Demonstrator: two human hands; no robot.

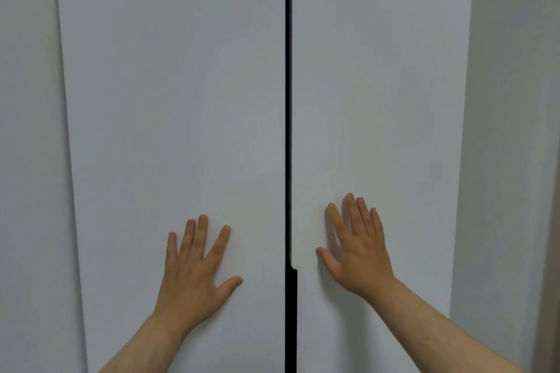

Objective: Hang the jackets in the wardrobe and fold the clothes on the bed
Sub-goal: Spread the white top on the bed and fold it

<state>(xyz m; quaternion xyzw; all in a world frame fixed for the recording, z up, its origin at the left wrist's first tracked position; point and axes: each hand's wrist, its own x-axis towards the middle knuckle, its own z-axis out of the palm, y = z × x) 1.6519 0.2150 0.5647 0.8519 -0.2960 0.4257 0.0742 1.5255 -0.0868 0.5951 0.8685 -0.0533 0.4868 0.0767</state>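
Observation:
Two tall white wardrobe doors fill the view, with a narrow dark gap between them. My left hand presses flat on the left door, fingers straight and spread. On the right door my right hand lies flat too, fingers straight, close to the gap. Neither hand holds anything. No jackets, clothes or bed are in view, and the inside of the wardrobe is hidden.
Another white panel stands to the left of the doors. A grey wall runs along the right side.

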